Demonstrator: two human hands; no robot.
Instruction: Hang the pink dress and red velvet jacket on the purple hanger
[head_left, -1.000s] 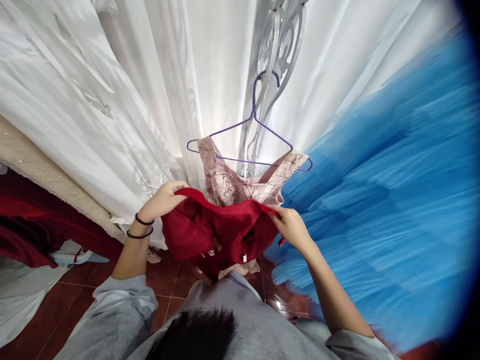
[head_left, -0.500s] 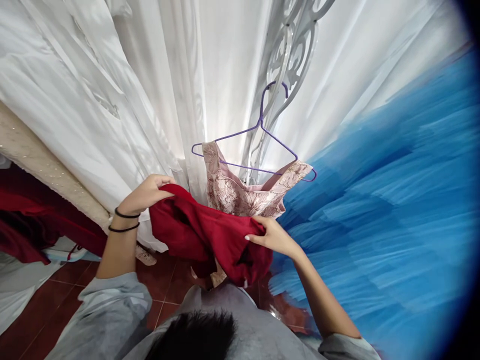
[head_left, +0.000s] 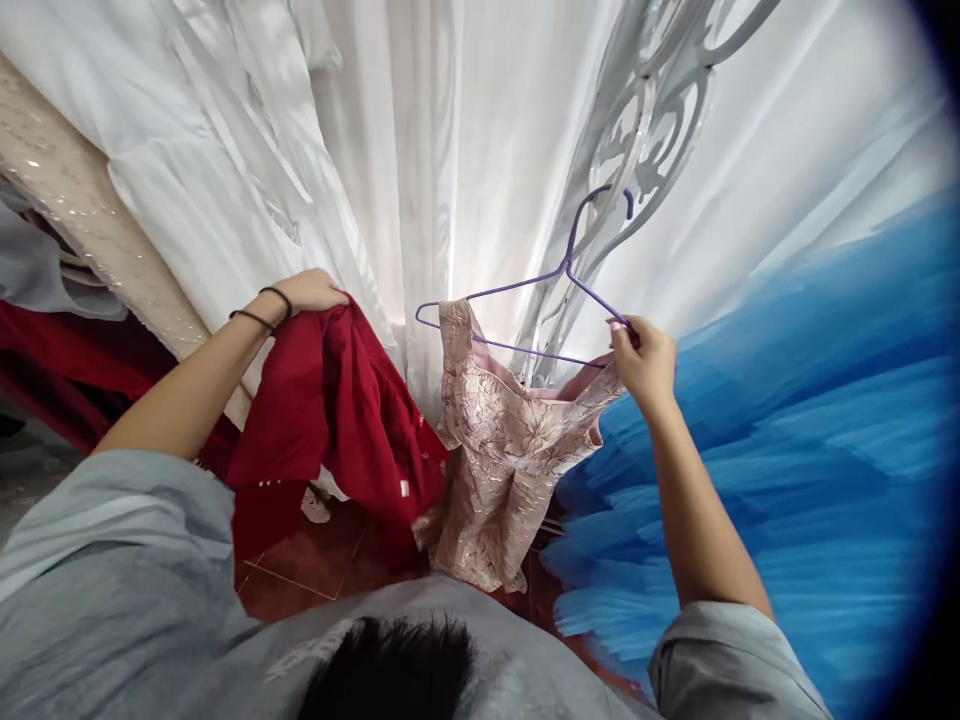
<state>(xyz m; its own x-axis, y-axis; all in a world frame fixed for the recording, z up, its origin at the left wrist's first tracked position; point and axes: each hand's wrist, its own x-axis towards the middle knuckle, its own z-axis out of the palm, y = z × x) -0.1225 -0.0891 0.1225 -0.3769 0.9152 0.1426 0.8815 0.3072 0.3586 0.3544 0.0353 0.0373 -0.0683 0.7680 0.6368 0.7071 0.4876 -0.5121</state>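
Note:
A dark red garment (head_left: 300, 410) hangs in folds from my left hand (head_left: 313, 292), whose fingers are closed on its upper edge. My right hand (head_left: 646, 362) is wrapped round the right shoulder of a purple hanger (head_left: 517, 283), close to a dress strap. From that hanger hangs a pink dress (head_left: 499, 430) with a shiny floral pattern. The hanger's hook rests on a white scrolled metal stand (head_left: 651, 150). The red cloth partly overlaps the dress's left side. Two black bands circle my left wrist.
White drapes (head_left: 495, 150) fill the back. A fluffy blue tulle garment (head_left: 780, 440) spreads on the right. At left lie a beige sparkly fabric (head_left: 97, 200) and more dark red cloth (head_left: 97, 350). The floor is red tile (head_left: 307, 565).
My right hand has let go of the red garment and taken hold of the hanger. My left hand has moved up and left with the garment, uncovering more of the pink dress.

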